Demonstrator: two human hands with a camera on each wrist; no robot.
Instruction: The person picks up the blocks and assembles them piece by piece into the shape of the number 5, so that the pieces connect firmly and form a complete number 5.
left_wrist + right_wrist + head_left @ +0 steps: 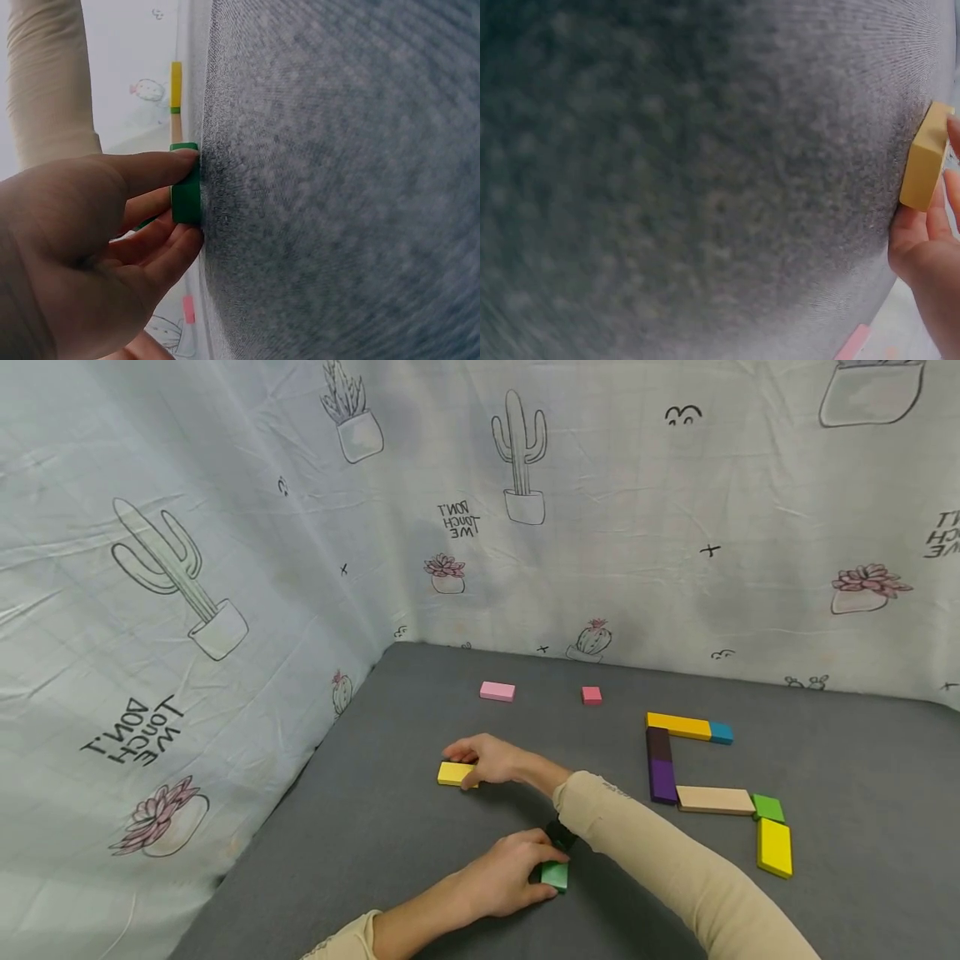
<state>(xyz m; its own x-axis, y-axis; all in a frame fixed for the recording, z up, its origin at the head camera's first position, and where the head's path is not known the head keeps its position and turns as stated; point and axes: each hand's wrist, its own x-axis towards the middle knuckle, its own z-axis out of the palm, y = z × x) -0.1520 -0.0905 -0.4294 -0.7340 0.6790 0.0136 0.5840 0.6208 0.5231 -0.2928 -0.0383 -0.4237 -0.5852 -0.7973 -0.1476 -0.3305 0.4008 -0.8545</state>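
Note:
My left hand (pixel 498 877) pinches a green block (pixel 555 875) flat on the grey cloth, thumb and fingertips at opposite ends. Its green side (pixel 186 191) is plain in the left wrist view. Just beyond those fingers lies a dark object (pixel 561 833), partly hidden and too dark to name. Crossing above, my right arm reaches left, where my right hand (pixel 491 760) grips a yellow block (pixel 453 774) by its right part. In the right wrist view the yellow block (pixel 922 165) touches the cloth, with fingers around it.
Toward the back lie a pink block (pixel 497 692) and a small red block (pixel 592 696). On the right, several blocks form a bent line: orange (pixel 678 727), blue (pixel 721 732), dark brown (pixel 658 744), purple (pixel 663 781), beige (pixel 715 800), light green (pixel 768 808) and bright yellow (pixel 774 847). A printed curtain (pixel 637 510) hangs behind.

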